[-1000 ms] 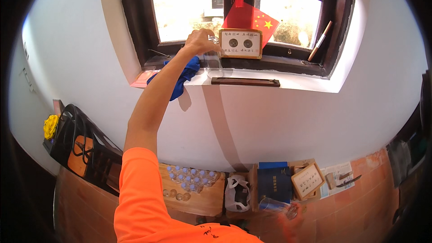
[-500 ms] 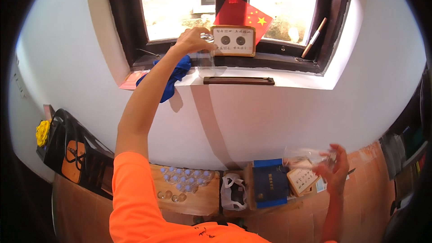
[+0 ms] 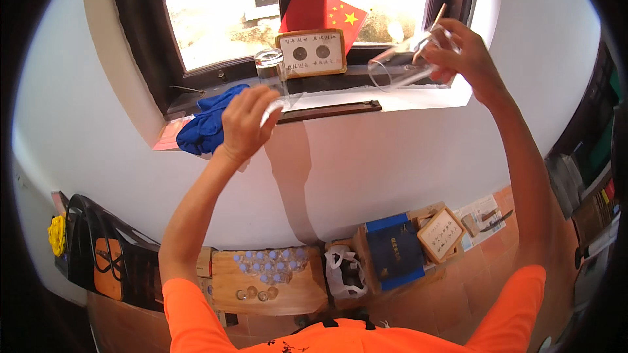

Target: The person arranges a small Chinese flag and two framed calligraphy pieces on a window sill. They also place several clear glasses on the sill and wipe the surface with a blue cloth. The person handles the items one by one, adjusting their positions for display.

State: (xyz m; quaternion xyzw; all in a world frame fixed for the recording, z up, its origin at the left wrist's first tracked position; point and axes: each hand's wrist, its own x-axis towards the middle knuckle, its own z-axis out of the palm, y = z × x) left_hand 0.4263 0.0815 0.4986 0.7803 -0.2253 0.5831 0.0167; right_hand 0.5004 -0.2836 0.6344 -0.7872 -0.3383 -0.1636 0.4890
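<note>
My right hand (image 3: pixel 461 55) grips the thick end of a clear drinking glass (image 3: pixel 402 68), raised before the window's right side. This glass is tilted, its open mouth pointing left. A second clear glass (image 3: pixel 270 68) stands on the sill left of the framed piece, its thick base seemingly uppermost. Just in front of and below it is my left hand (image 3: pixel 247 121), thumb apart from slightly curled fingers, with nothing visible in it. A blue cloth (image 3: pixel 208 119) hangs over the sill's edge beside my left hand.
On the sill stand a framed piece with two discs (image 3: pixel 311 52), a red flag (image 3: pixel 327 16) and a dark wooden strip (image 3: pixel 330 112). Below, a wooden bench (image 3: pixel 294 297) carries several blue-capped bottles (image 3: pixel 271 263), next to a white plastic bag (image 3: pixel 345 274) and a blue box (image 3: pixel 394 250).
My left hand has let go of the glass on the sill and drawn down toward me. My right hand has lifted its glass from low right up to the window. The view has shifted slightly.
</note>
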